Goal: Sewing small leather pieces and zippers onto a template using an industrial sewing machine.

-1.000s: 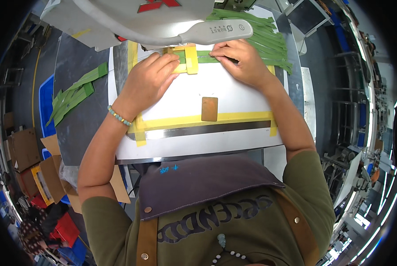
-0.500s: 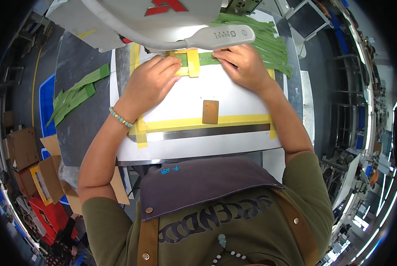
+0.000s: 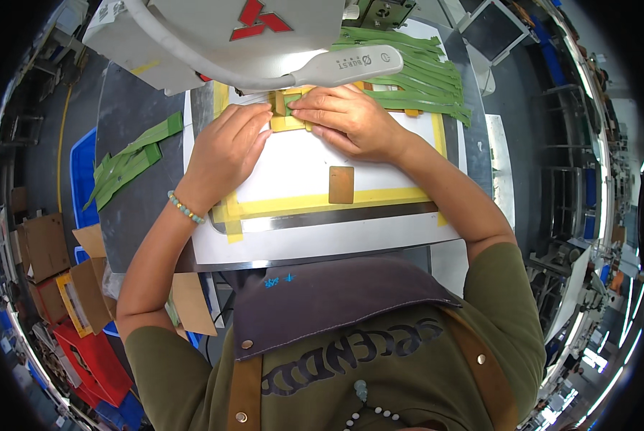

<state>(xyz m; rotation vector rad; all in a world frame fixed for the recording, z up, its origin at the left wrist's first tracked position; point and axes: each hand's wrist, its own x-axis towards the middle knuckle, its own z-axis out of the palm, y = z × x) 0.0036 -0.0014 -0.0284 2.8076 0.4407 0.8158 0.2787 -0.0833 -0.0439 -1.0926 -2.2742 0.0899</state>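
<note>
A white template plate edged with yellow tape lies on the table under a grey sewing machine head. At its far edge sits a small green strip in a yellow taped slot. My left hand lies flat on the plate, fingertips touching the slot from the left. My right hand presses its fingers on the green strip from the right. A small brown patch is stuck near the plate's front.
A pile of green strips lies at the far right, more green strips at the left on the dark table. A blue bin stands at the left. Cardboard boxes and red crates sit on the floor.
Both hands have drawn together at the taped slot; my right hand slid left onto the green strip, and the view has shifted slightly.
</note>
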